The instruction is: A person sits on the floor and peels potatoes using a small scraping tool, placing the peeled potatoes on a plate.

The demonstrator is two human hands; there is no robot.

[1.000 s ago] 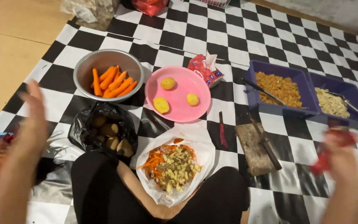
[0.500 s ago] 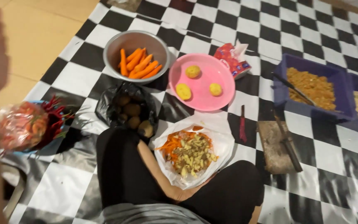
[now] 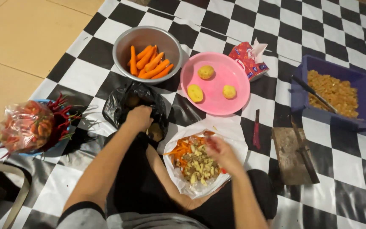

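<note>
**Hands at two bags on a checkered mat**

Left hand (image 3: 139, 117): reaches into the black plastic bag (image 3: 119, 106), fingers curled downward; what they close on is hidden by the bag's folds. One brown, rounded item shows at the bag's mouth, just beside the wrist; the rest of the contents cannot be made out.

Right hand (image 3: 219, 153): blurred, over the white plastic bag (image 3: 234, 131) of orange and pale peelings. Whether it is open or gripping something cannot be told; a red smear shows at its edge.

Metal bowl (image 3: 123, 46): holds peeled carrots (image 3: 149, 63), beyond the black bag.

Pink plate (image 3: 234, 74): three peeled potatoes (image 3: 195, 93), well apart from one another.

Tissue pack (image 3: 248, 59): red, touching the plate's far rim.

Blue tray (image 3: 301, 97): yellow-brown chopped food, a dark utensil resting in it; a second tray is cut off at the right edge.

Wooden board (image 3: 291, 157): a dark knife lies on it; a red-handled tool (image 3: 256, 129) lies beside it.

Red chillies (image 3: 24, 127): in a clear bag at left, partly obscured by glare.
</note>
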